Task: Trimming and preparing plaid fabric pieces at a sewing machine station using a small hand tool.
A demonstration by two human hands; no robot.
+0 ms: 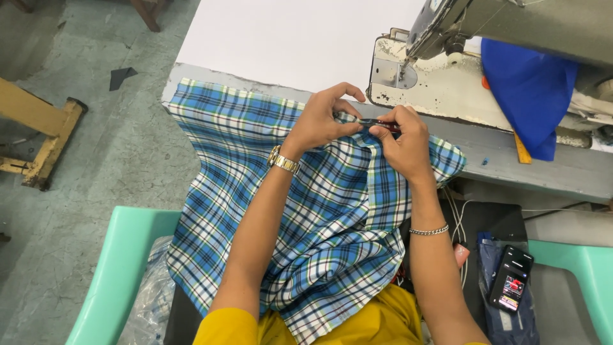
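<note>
A blue, white and black plaid cloth (306, 211) drapes from the grey table edge down over my lap. My left hand (322, 118), with a gold watch on the wrist, pinches the cloth's upper edge. My right hand (402, 144), with a chain bracelet, holds a small dark tool with a red part (382, 124) against that same edge. Both hands meet at the cloth just in front of the sewing machine (447, 57). What kind of tool it is I cannot tell.
A blue fabric piece (530, 89) hangs off the machine at right. A phone (511, 279) lies on dark cloth on the mint-green seat (115, 275). A white board (294, 38) covers the table. A wooden frame (45, 134) stands on the concrete floor at left.
</note>
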